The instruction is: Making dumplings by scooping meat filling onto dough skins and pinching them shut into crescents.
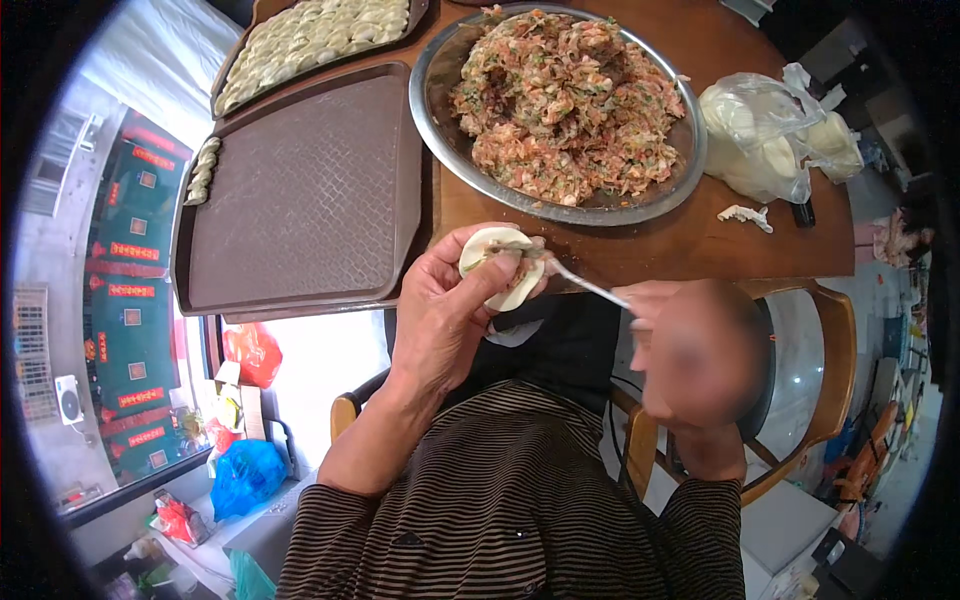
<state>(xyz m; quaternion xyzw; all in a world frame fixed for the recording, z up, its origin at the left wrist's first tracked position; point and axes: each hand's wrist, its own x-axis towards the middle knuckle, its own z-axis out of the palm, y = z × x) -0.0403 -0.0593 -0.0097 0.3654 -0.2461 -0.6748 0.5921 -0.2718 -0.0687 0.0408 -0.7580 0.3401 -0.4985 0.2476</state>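
Observation:
A round dumpling wrapper (509, 298) lies in my left hand (448, 300), its near edge hanging below the fingers, with my thumb across it. Some meat filling (529, 264) sits on the wrapper. My right hand (660, 345), partly blurred, grips the thin light handle of a utensil (592, 288), whose far end touches the filling. Beyond both hands stands a large metal bowl (559, 216) heaped with minced filling (562, 105). To the left is a brown plastic tray (307, 187) with a short row of dumplings (201, 172) along its left edge.
A second tray (416, 22) full of dumplings (315, 45) stands at the back left. Right of the bowl, a clear plastic bag (765, 135) of wrappers rests on the wooden table (802, 251), near a white scrap (745, 217). A wooden chair (832, 352) stands at the right.

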